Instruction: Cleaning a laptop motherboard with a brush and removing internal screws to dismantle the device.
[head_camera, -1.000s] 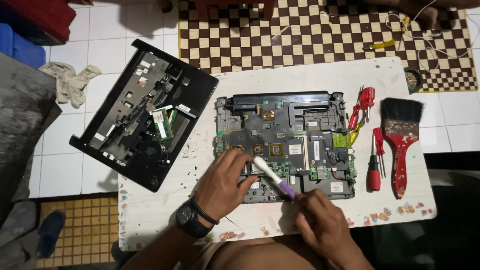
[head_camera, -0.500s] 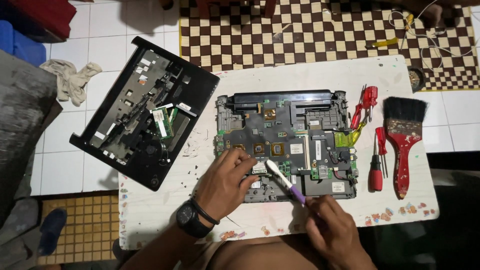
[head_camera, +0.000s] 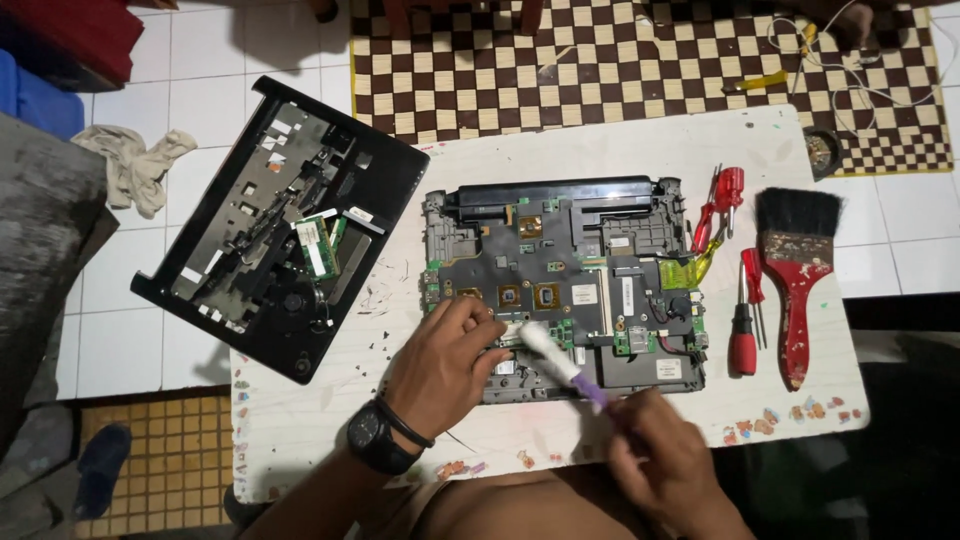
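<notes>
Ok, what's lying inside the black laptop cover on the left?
Inside the black laptop cover a green memory module lies loose among brackets, white stickers and a round speaker. The cover overhangs the white table, resting partly off its edge; what lies beneath the cover is hidden.

Light: bright and even overhead on the white table (head_camera: 620, 150).
Shadows: dim at the frame's right and left edges.
Blur: right hand (head_camera: 665, 465) motion-smeared.
Focus: elsewhere sharp.
</notes>
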